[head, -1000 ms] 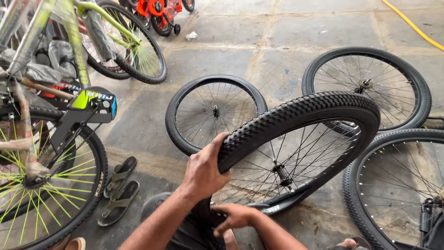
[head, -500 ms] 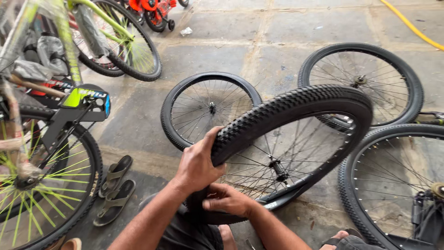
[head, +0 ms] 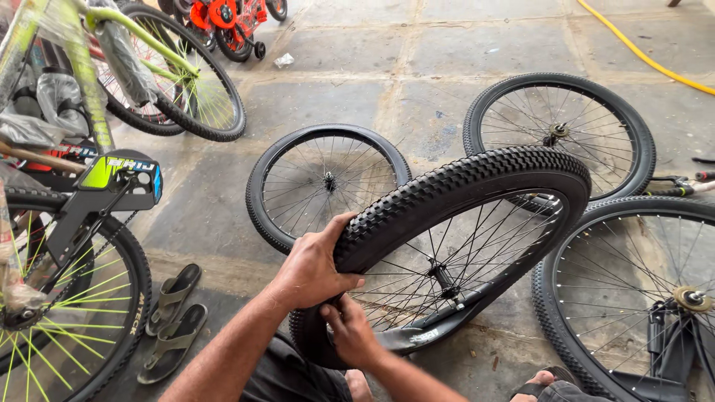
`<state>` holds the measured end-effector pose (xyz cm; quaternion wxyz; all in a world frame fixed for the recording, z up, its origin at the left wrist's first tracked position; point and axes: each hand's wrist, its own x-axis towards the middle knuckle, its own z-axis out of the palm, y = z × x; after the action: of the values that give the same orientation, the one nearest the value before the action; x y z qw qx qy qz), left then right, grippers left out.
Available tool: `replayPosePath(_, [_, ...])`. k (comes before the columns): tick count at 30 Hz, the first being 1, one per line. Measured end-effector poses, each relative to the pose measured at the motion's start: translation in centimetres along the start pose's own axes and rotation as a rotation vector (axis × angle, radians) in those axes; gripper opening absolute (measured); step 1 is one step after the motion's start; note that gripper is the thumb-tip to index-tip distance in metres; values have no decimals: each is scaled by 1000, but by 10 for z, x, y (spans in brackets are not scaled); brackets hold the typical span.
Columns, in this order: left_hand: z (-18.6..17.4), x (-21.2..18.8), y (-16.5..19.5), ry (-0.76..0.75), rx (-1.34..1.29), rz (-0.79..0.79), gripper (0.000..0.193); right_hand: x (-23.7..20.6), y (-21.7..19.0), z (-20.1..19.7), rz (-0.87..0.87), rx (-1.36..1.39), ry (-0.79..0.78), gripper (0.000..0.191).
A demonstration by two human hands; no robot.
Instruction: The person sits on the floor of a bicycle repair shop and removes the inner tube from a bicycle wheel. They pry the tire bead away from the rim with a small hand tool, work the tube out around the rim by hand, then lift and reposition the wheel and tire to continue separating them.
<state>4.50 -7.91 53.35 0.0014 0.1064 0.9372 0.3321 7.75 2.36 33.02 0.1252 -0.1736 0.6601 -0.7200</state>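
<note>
**Knobby tyre held on a spoked wheel, floor of a bike workspace**

Stone-slab floor [head: 477, 67], grey, with pale joints. The bicycle [head: 82, 223] at the left edge is the largest item: black frame, lime-green spokes, part wrapped in clear plastic. A second green-framed bicycle [head: 171, 82] stands behind it.

The wheel in hand [head: 462, 246] sits at centre, tilted, its near edge low by the person's lap and its far edge raised. The tyre [head: 477, 182] is black with blocky knobs in rows; it covers the upper arc of the rim, while the lower right arc shows bare black rim [head: 447, 327]. Thin silver spokes run to a small hub.

Three other wheels lie flat on the floor: one at lower right [head: 596, 246], one at upper right [head: 633, 126] and a smaller one [head: 261, 186] beyond the hands, all black with tyres on.

The left hand [head: 313, 268] is clamped over the tyre's near-left tread, thumb on top. The right hand [head: 350, 331] sits just below it, fingers curled in at the tyre's edge by the rim; exactly what they pinch cannot be told.

A pair of dark sandals [head: 175, 320] lies beside the left bicycle. A yellow hose [head: 640, 56] crosses the top right corner. No containers in view.
</note>
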Motion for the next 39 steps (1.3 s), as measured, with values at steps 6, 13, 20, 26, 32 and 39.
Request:
replayPosePath(6, [2,27,13,22,55,159,83,-10,2,11,-91,-73,122,36])
replayPosePath(13, [-2,53,12,-266,-283,106,62,-9,5,13,-127,-83,203,27])
replayPosePath(20, [36,26,37,158,181,101,69,-9,10,3,-160,139,144,25])
replayPosePath(26, [33,18,72,148,180,207,78,-17,8,7,-117,336,309,20])
replayPosePath(32, [21,-12,62,215,116,366,91,1,-43,-62,-311,555,413,35])
replayPosePath(39, [52,3,1,440,140,367,75,8,-59,-107,-354,197,447,64])
